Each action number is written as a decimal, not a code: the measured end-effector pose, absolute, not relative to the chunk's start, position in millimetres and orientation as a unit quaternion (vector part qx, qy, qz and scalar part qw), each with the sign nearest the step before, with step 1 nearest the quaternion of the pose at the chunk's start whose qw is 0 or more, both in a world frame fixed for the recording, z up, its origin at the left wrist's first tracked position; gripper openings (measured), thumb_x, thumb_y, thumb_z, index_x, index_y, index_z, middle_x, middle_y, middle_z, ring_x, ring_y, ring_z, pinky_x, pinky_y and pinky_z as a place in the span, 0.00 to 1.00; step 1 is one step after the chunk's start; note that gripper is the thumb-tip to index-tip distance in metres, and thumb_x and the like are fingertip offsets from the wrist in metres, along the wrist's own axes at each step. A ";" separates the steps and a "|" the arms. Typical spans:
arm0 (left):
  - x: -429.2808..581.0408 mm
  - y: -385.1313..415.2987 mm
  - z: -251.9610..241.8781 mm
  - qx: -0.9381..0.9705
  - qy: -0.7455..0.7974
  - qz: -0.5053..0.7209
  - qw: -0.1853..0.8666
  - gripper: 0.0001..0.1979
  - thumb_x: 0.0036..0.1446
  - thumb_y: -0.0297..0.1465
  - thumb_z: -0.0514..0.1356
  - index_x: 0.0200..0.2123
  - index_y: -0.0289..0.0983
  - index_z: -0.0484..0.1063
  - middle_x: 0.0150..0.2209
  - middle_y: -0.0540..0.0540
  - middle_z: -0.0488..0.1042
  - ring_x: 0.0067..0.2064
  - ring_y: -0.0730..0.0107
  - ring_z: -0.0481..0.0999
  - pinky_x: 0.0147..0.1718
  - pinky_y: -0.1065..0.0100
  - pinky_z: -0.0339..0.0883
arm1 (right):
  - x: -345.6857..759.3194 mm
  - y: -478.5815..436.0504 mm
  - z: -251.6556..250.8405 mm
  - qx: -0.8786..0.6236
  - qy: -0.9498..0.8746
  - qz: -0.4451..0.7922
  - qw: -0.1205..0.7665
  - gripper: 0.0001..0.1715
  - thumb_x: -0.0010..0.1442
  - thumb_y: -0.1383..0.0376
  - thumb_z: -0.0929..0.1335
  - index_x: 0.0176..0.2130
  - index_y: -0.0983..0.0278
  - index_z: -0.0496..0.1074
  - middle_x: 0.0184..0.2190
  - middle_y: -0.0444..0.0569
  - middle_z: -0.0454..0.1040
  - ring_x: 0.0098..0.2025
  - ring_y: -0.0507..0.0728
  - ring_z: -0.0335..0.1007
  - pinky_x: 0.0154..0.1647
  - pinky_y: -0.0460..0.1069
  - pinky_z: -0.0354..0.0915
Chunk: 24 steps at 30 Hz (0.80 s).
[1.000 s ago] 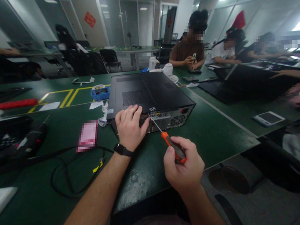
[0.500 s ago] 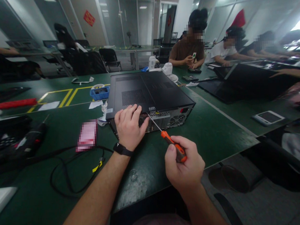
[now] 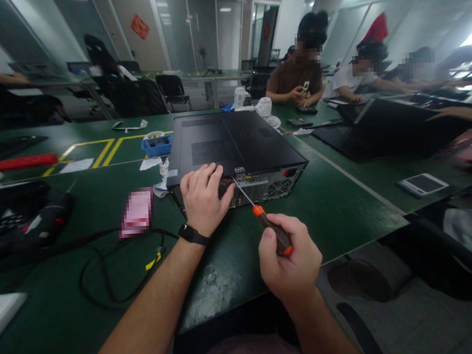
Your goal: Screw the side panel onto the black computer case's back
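A black desktop computer case (image 3: 234, 138) lies on its side, its rear panel facing me. My left hand (image 3: 204, 199) rests over the near edge, fingers on the top cover and thumb apart by the rear panel. It looks open, though what lies beneath the palm is hidden. My right hand (image 3: 292, 253) is closed around the handle of an orange and dark screwdriver (image 3: 260, 211). The thin shaft slants up and left to the upper rear edge, close to my left thumb. Whether a screw sits at the tip is too small to tell.
Left of the case stand a blue bin (image 3: 157, 145) and paper scraps. A pink packet (image 3: 138, 210), a black cable (image 3: 103, 271) and a black tool bag (image 3: 30, 217) lie nearer. Right are a white device (image 3: 424, 184) and a dark panel (image 3: 406, 130); several people sit beyond.
The screwdriver's handle has turned about its own axis, and more of its dark side faces me. Both hands and the case have stayed almost in place.
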<state>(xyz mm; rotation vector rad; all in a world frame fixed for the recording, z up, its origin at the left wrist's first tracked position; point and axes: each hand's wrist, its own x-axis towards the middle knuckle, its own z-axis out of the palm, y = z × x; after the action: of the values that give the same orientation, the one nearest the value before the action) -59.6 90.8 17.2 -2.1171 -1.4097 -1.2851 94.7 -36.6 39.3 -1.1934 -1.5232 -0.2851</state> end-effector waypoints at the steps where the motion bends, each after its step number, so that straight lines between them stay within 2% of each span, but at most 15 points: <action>1: -59.6 90.7 17.2 -0.735 -0.490 -0.446 0.148 0.22 0.65 0.40 0.62 0.59 0.40 0.73 0.60 0.38 0.76 0.64 0.48 0.72 0.65 0.46 0.53 | 94.8 -36.5 39.2 -0.509 -0.643 -0.126 0.558 0.10 0.64 0.70 0.67 0.47 0.63 0.72 0.35 0.46 0.80 0.35 0.52 0.80 0.40 0.47 0.76; 6: -59.5 89.8 18.0 -0.734 -0.486 -0.447 0.159 0.21 0.65 0.40 0.62 0.58 0.39 0.73 0.60 0.39 0.77 0.63 0.49 0.73 0.65 0.47 0.54 | 94.5 -36.2 37.7 -0.528 -0.626 -0.126 0.560 0.08 0.66 0.68 0.68 0.46 0.63 0.73 0.36 0.46 0.82 0.34 0.52 0.81 0.39 0.47 0.77; 14: -59.7 90.1 17.8 -0.736 -0.493 -0.446 0.128 0.22 0.64 0.39 0.62 0.60 0.40 0.73 0.62 0.38 0.75 0.65 0.47 0.71 0.67 0.45 0.52 | 93.9 -37.1 37.7 -0.510 -0.640 -0.110 0.564 0.13 0.61 0.67 0.68 0.48 0.63 0.71 0.37 0.48 0.79 0.37 0.55 0.80 0.39 0.50 0.77; 20: -59.7 89.5 18.7 -0.735 -0.491 -0.443 0.147 0.22 0.64 0.39 0.62 0.60 0.42 0.73 0.61 0.39 0.76 0.64 0.48 0.72 0.66 0.45 0.53 | 92.4 -39.0 36.6 -0.544 -0.617 -0.145 0.550 0.09 0.66 0.67 0.68 0.47 0.61 0.73 0.36 0.46 0.82 0.31 0.53 0.79 0.34 0.47 0.75; 24: -59.7 89.1 19.3 -0.737 -0.494 -0.440 0.138 0.22 0.64 0.39 0.62 0.60 0.41 0.73 0.61 0.38 0.76 0.64 0.48 0.72 0.66 0.45 0.52 | 92.4 -40.0 36.1 -0.549 -0.618 -0.120 0.550 0.09 0.67 0.65 0.68 0.48 0.62 0.73 0.36 0.47 0.82 0.30 0.52 0.78 0.33 0.48 0.75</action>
<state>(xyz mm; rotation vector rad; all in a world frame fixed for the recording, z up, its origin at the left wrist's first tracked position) -59.7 89.1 19.3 -2.1306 -1.4295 -1.2720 92.4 -40.0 36.1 -1.2989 -1.4631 -0.2840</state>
